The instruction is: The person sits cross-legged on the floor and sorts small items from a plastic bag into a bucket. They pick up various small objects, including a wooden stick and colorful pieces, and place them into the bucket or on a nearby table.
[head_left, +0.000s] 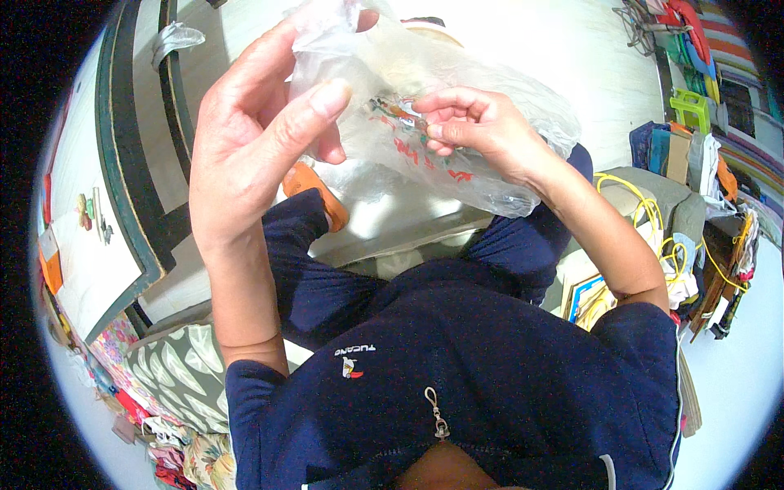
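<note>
A pale, smooth floor spread out ahead of the person's navy shirt, which looked soft and matt, like knitted cloth. To the left stood a surface with a flat white top and a dark green edge. A clear plastic bag hung between the two hands, its long axis slanting from upper left down to lower right; its film was thin, crinkled and glossy, marked with red print. The left hand was at the bag's upper left end, its grip wide, thumb well apart from the fingers and film draped about the fingers; how firmly it held the film could not be told. The right hand was in front of the bag's middle, its grip narrow, thumb and forefinger pinched on a small object. Below the left hand showed an orange slipper, rounded and smooth. The small object, dark with silvery patches, reached leftward from the right fingertips, its long axis slanting up toward the left hand; the right hand was nearer. Its exact shape was unclear. Smallest was a shiny metal clasp on the shirt front
</note>
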Action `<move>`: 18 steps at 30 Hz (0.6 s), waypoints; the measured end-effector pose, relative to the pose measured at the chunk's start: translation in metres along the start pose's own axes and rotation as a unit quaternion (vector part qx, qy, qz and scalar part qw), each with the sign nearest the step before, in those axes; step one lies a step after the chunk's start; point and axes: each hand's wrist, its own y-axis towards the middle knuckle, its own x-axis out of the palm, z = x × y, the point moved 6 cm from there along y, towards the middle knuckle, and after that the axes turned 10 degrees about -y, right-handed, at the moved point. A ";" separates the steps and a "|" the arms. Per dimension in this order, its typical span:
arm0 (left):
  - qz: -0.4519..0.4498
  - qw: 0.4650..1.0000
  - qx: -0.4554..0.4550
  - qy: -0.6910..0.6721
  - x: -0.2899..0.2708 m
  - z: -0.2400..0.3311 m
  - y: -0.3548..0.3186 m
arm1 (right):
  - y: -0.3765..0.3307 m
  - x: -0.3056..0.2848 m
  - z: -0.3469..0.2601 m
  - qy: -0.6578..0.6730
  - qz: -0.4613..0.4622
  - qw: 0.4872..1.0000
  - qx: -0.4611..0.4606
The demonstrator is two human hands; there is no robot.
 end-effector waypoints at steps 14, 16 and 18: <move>-0.010 1.000 -0.005 -0.011 0.000 -0.004 0.001 | -0.011 -0.008 -0.007 0.006 0.075 0.997 -0.001; -0.003 1.000 -0.008 -0.011 0.000 -0.005 0.001 | -0.009 -0.010 -0.001 0.014 0.084 0.996 0.016; -0.001 1.000 -0.009 -0.008 0.000 -0.004 0.002 | -0.007 -0.010 0.003 0.012 0.086 0.996 0.025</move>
